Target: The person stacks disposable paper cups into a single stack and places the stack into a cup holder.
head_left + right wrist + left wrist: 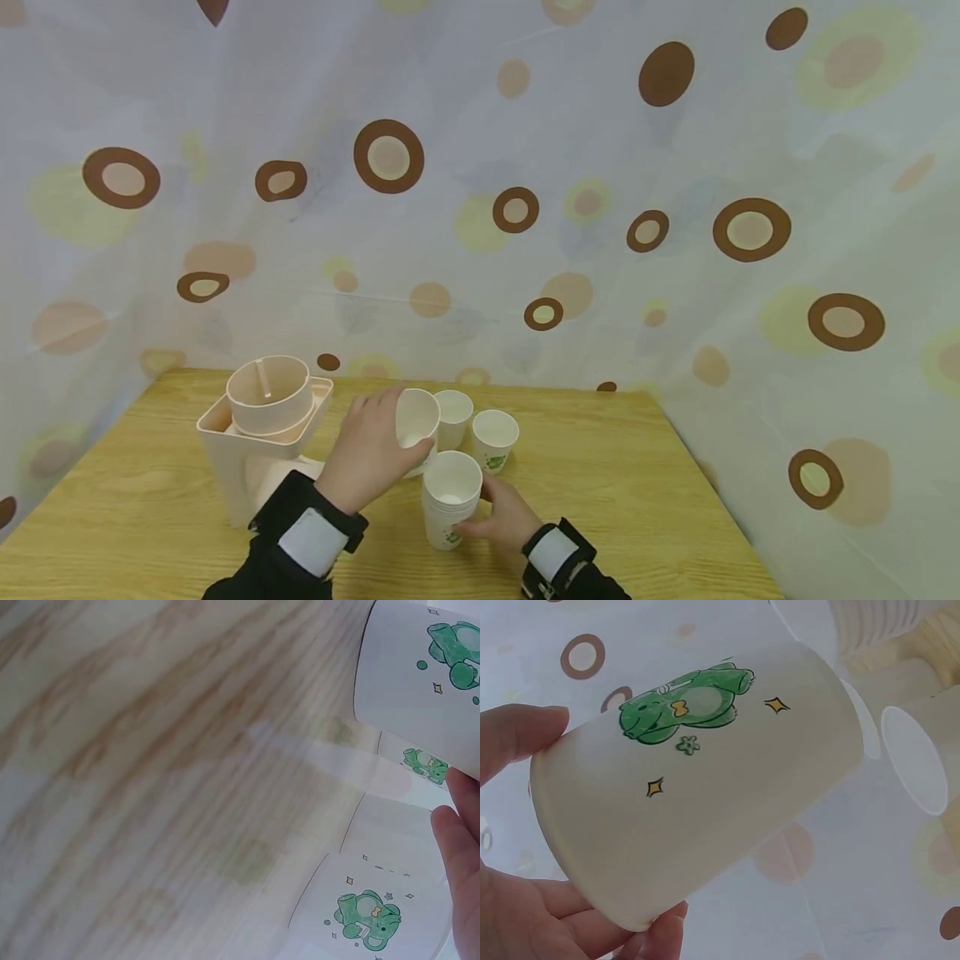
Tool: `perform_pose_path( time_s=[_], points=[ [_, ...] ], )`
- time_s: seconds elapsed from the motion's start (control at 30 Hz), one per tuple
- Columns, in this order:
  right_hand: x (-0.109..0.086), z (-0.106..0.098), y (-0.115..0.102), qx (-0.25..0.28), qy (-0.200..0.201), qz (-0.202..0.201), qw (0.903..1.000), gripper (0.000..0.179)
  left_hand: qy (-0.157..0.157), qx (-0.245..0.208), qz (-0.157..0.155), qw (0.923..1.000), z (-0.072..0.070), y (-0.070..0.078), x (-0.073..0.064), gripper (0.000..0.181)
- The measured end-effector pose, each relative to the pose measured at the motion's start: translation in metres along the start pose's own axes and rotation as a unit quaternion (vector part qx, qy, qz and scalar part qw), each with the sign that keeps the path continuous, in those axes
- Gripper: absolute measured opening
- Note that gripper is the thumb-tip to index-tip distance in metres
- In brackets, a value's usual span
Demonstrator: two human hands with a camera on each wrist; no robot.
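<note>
The stack of paper cups (452, 504) stands upright on the wooden table (637, 500), grasped at its right side by the right hand (506, 515), with the thumb in front and fingers behind. Just behind the stack and to its left, the left hand (378, 446) grips one paper cup, printed with a green bear (682, 712), near its rim. Two loose cups (495, 437) stand upright behind the stack, and a cream jug (228, 475) topped by a cylindrical piece (262, 415) stands well to its left.
</note>
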State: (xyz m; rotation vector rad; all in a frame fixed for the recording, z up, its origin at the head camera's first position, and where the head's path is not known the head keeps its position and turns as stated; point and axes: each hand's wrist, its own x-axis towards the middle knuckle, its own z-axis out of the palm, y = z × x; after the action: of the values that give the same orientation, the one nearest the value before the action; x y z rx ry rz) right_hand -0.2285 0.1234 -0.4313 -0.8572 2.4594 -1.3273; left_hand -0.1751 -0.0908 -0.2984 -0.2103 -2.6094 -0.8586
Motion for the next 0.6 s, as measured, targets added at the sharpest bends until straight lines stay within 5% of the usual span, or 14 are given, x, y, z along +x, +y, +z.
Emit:
perform_pose_path(
  time_s=[0.33,0.6],
  points=[
    [0.0,0.0,-0.003,0.007,-0.005,0.001,1.0,0.063,-0.019,-0.024,0.033,0.999,0.005,0.021,0.005,0.065],
    [-0.001,-0.001,-0.004,0.019,-0.015,0.024,0.9994,0.062,-0.065,-0.021,0.04,0.9968,0.013,0.025,0.004,0.067]
  ],
)
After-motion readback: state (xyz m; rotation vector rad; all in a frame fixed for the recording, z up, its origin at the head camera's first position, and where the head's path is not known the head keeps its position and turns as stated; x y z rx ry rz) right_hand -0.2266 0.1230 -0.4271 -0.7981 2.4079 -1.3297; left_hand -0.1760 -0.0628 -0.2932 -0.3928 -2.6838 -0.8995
